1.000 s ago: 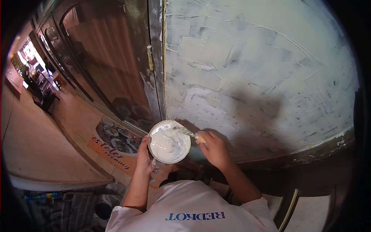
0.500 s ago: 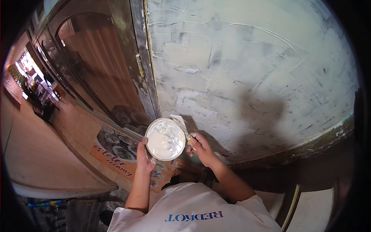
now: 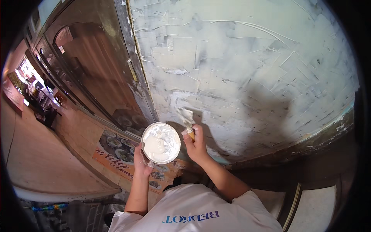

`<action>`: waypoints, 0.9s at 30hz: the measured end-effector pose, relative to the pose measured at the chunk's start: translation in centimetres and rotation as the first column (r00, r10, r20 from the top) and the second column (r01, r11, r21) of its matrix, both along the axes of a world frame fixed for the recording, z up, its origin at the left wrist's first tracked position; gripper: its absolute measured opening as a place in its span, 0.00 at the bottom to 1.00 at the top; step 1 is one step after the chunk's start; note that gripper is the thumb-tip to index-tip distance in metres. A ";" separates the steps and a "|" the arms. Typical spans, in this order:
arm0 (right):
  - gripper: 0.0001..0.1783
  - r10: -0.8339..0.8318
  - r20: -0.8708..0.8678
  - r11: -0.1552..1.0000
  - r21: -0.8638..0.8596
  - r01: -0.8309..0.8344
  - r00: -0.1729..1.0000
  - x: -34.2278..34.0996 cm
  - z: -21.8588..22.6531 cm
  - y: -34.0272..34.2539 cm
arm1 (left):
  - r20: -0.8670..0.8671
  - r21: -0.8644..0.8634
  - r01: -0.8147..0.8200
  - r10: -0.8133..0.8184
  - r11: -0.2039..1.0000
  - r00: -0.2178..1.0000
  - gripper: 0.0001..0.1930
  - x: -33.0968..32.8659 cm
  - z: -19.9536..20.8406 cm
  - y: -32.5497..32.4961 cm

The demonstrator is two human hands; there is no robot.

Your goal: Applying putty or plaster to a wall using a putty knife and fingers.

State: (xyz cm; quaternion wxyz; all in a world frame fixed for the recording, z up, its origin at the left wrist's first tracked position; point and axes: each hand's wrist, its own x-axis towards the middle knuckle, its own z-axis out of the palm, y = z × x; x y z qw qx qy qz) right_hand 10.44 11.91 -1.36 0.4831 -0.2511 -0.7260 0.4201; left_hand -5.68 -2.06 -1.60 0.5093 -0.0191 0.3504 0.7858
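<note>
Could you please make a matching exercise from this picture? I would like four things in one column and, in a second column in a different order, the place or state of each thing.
Things:
1. round tub of white putty
2. putty knife
3. wall
4. printed banner

Places or states:
A. coated with rough white strokes
B. held in the right hand, blade raised against the wall
C. lying on the floor below the tub
D. held up by the left hand, open, with white paste inside

Right pairs: 1-D, 2-B, 3-A, 4-C
</note>
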 end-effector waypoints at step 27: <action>0.10 0.182 -0.080 0.911 -0.362 -0.199 0.980 -3.8 -2.2 -0.4 | -0.016 -0.019 -0.077 0.077 0.997 0.997 0.22 -1.9 -2.1 -3.1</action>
